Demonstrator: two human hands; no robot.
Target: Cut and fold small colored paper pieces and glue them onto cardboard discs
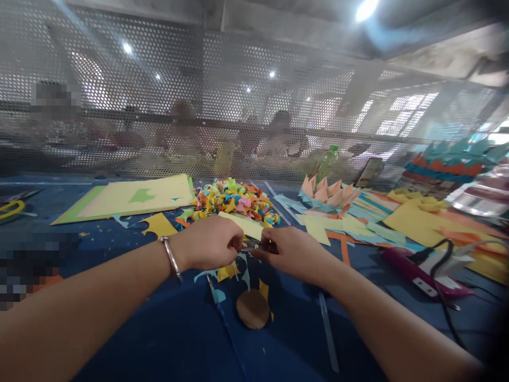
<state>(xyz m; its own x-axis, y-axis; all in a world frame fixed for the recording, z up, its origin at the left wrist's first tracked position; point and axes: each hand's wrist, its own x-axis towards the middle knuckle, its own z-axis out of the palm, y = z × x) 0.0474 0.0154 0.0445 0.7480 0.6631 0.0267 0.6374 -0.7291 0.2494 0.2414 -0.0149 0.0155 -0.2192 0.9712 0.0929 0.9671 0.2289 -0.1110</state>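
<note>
My left hand (212,241), with a silver bangle at the wrist, is closed with its fingers pinched at the edge of a pale yellow paper piece (248,225). Close beside it, my right hand (288,248) is curled around what look like small dark scissors (269,246), mostly hidden by the fingers. The blade area lies between the two hands, near the paper's lower edge. Cut scraps in light blue and yellow (227,271) lie just below. A round brown cardboard disc (253,309) rests on the blue table nearer to me.
A heap of coloured paper scraps (234,199) lies beyond my hands. Paper sheets (119,196) are stacked at left, near yellow-handled scissors (11,209). To the right are peach paper points (328,191), strips and a purple power strip (421,276). A perforated screen (238,95) stands behind.
</note>
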